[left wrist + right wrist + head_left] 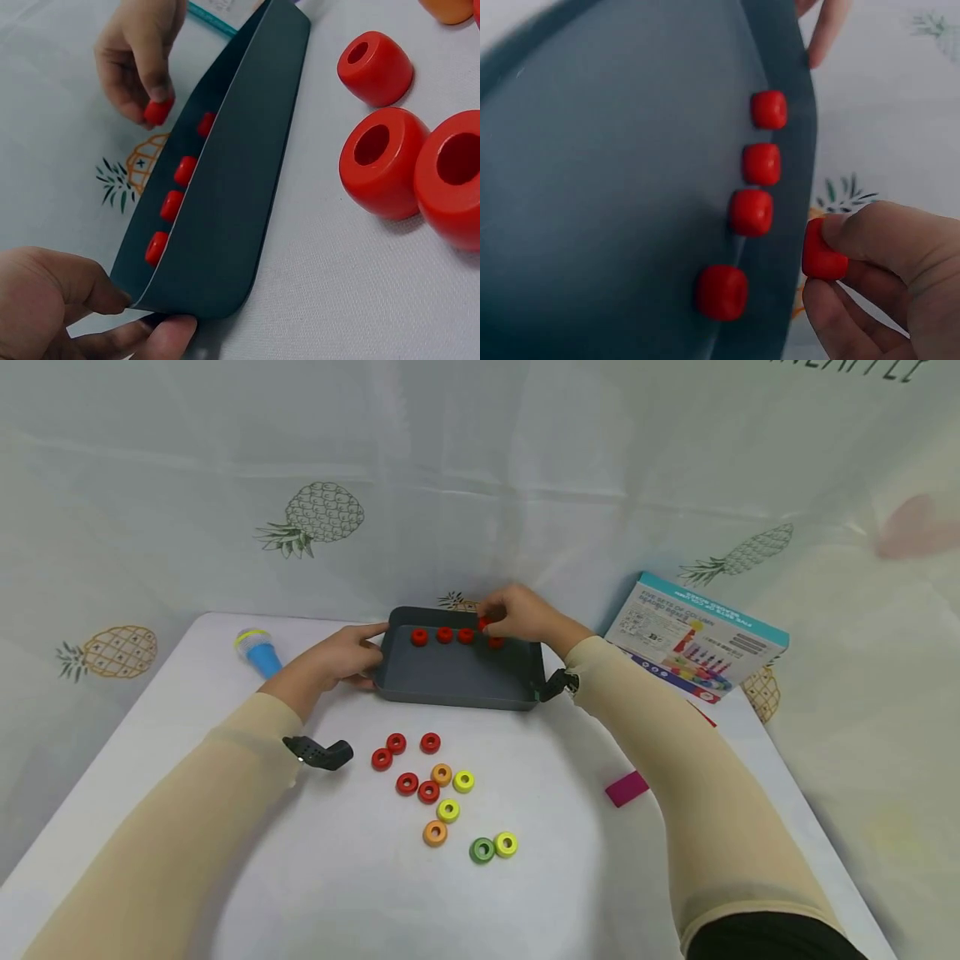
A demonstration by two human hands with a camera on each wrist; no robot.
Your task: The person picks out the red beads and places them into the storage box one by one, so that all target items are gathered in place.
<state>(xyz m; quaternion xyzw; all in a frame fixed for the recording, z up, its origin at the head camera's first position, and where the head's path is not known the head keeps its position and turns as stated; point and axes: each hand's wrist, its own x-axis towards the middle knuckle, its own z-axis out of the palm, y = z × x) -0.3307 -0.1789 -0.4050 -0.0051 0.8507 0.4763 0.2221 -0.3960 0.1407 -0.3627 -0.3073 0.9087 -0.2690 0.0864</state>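
A dark grey tray (457,678) lies at the far side of the table. My left hand (339,657) grips its left end, with fingers (90,289) at the rim and against the outer wall. Between thumb and fingertips, my right hand (521,614) pinches a red bead (823,251) beside the tray's far wall. Several red beads (761,163) stand in a row inside the tray along that wall. One of them, the bead (721,292) nearest the right end, sits a little apart from the others.
On the near side of the tray lie loose red beads (407,783), orange beads (435,833), yellow beads (506,844) and a green bead (482,850). A blue toy microphone (262,656) is at the left. A printed box (697,635) and a magenta piece (627,789) are at the right.
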